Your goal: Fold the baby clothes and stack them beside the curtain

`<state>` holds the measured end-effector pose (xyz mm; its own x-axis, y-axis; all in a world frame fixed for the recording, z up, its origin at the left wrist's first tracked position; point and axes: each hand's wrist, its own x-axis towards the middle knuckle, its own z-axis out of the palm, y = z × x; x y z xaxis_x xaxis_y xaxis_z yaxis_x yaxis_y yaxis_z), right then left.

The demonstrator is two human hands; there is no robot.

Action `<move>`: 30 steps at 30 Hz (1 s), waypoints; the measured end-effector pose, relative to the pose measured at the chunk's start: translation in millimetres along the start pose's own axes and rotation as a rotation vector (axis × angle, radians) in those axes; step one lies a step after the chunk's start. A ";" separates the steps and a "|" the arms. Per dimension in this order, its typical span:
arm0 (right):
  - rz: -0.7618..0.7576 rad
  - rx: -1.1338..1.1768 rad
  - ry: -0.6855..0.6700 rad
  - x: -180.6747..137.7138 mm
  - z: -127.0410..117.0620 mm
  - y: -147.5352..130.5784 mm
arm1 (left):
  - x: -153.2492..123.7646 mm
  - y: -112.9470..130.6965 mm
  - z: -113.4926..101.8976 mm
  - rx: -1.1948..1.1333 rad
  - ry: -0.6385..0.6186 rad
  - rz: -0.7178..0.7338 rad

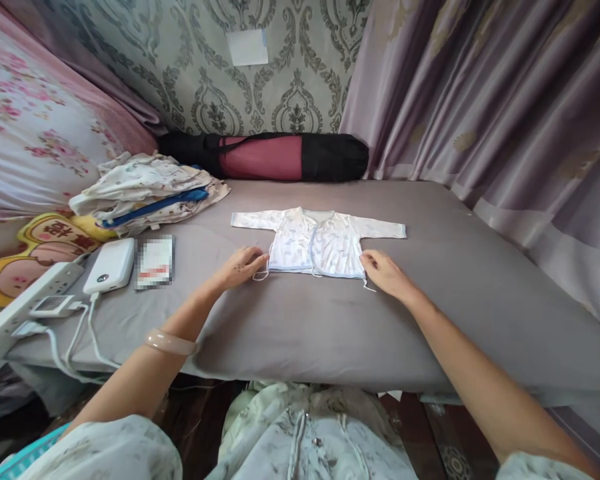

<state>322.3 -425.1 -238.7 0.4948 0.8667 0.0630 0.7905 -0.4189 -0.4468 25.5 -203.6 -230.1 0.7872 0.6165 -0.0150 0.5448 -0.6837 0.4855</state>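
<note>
A smooth grey sheet (320, 327) lies nearest. Well left of the left hand (241, 268), a white plastic strip (0, 340) holds plugged-in cables (91, 327); closer to that hand are a rounded, boxy power bank (110, 265) and a blurred packet (155, 261). Both hands, fingers loosely bent, touch the shirt's sides, the right hand (387, 272) opposite; whether they pinch cloth I cannot tell. Between them the shirt (330, 247) lies flat, thin, white and printed, with blue edging and stringy ties (369, 287). Beyond the left hand slump crumpled clothes (150, 190); past both, a long tubular bag (265, 159); beyond the right, a satiny, pleated curtain (480, 100).
</note>
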 end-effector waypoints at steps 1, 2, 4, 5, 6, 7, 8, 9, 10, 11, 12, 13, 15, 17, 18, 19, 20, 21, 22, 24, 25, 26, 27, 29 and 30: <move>0.013 -0.022 -0.007 -8.4 -4.1 1.3 | -7.3 -0.4 -2.9 0.003 -0.003 0.014; 0.018 -0.046 -0.023 -16.9 -7.3 1.8 | -14.3 -0.5 -4.7 0.012 -0.008 0.027; 0.008 -0.085 -0.046 -32.2 -11.1 0.9 | -25.5 0.5 -5.2 0.036 -0.011 0.045; -0.005 -0.093 -0.053 -38.3 -11.9 -0.1 | -29.2 1.2 -4.4 0.039 -0.007 0.046; -0.019 -0.093 -0.057 -42.9 -12.2 -1.1 | -31.7 1.8 -3.4 0.032 -0.008 0.040; -0.030 -0.087 -0.059 -46.1 -12.1 -2.0 | -33.1 2.1 -2.4 0.017 -0.014 0.027; -0.035 -0.076 -0.063 -48.0 -12.0 -2.5 | -33.9 2.0 -1.6 0.000 -0.019 0.007; -0.037 -0.064 -0.073 -48.8 -11.8 -2.6 | -34.3 1.2 -1.2 -0.017 -0.020 -0.016; -0.036 -0.051 -0.082 -49.0 -11.8 -2.1 | -34.5 -0.3 -1.4 -0.030 -0.012 -0.043; -0.032 -0.041 -0.088 -48.6 -12.0 -1.3 | -34.9 -2.5 -2.2 -0.045 0.008 -0.074; -0.026 -0.031 -0.092 -48.0 -12.4 -0.2 | -35.2 -5.5 -3.6 -0.072 0.038 -0.110; -0.021 -0.023 -0.098 -47.2 -13.0 1.1 | -35.6 -9.1 -5.5 -0.117 0.072 -0.150; -0.015 -0.008 -0.133 -45.5 -15.1 3.7 | -35.7 -17.2 -10.5 -0.250 0.133 -0.246; -0.017 0.016 -0.183 -43.4 -18.2 5.7 | -34.1 -25.4 -16.5 -0.379 0.198 -0.336; -0.010 0.038 -0.205 -42.2 -20.1 6.5 | -32.4 -29.1 -19.6 -0.421 0.233 -0.368; 0.008 0.071 -0.221 -40.8 -22.1 7.1 | -30.2 -32.4 -22.8 -0.445 0.270 -0.387; 0.040 0.118 -0.235 -39.3 -24.1 7.8 | -27.5 -35.2 -26.0 -0.453 0.305 -0.395; 0.087 0.177 -0.246 -37.8 -25.9 8.5 | -24.1 -37.5 -29.4 -0.448 0.334 -0.396; 0.141 0.247 -0.259 -36.2 -27.4 9.4 | -20.3 -38.9 -32.9 -0.429 0.359 -0.397; 0.229 0.399 -0.277 -33.7 -28.8 12.2 | -10.6 -38.1 -40.5 -0.338 0.407 -0.396; 0.249 0.468 -0.277 -33.0 -28.5 14.0 | -4.7 -35.4 -44.3 -0.274 0.438 -0.389; 0.256 0.525 -0.268 -32.7 -27.6 16.2 | 1.9 -30.7 -47.8 -0.205 0.475 -0.370; 0.254 0.568 -0.256 -32.7 -26.1 18.5 | 9.2 -24.0 -50.6 -0.141 0.515 -0.338; 0.253 0.622 -0.228 -33.7 -22.6 23.3 | 25.5 -5.3 -53.0 -0.082 0.590 -0.235; 0.260 0.641 -0.213 -34.3 -20.9 25.6 | 33.9 5.8 -51.9 -0.110 0.606 -0.165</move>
<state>333.1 -471.2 -233.6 0.5052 0.8222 -0.2623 0.2580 -0.4339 -0.8632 40.4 -166.4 -182.4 0.3744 0.8439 0.3844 0.5865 -0.5366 0.6067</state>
